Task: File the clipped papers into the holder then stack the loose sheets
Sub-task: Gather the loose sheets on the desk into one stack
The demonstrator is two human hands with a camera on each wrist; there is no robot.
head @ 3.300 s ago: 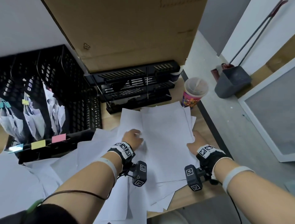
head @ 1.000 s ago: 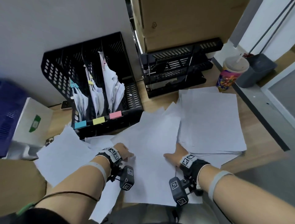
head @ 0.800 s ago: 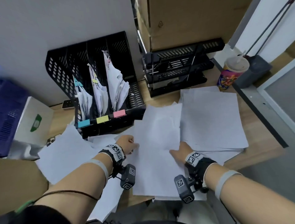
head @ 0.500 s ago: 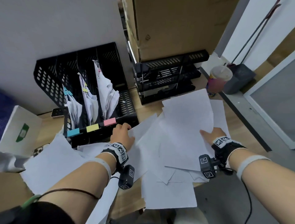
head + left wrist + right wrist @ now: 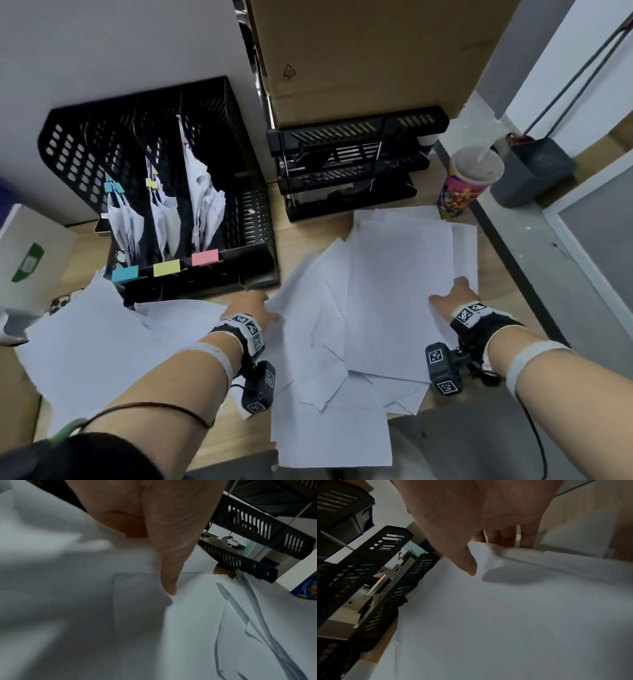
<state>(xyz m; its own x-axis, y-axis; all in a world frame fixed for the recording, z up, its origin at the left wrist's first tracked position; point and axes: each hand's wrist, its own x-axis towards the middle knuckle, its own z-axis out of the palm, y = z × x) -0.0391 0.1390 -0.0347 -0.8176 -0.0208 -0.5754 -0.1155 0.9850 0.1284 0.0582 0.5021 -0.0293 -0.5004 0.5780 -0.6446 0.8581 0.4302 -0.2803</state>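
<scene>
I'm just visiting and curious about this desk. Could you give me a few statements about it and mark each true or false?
1. The black mesh file holder has clipped papers standing in it. True.
2. The colourful lidded paper cup lies tipped over. False: it stands upright.
3. The right hand pinches the edge of the loose white sheets. True.
4. The left hand is inside the holder. False: it is at the sheets' edge in front of the holder.
</scene>
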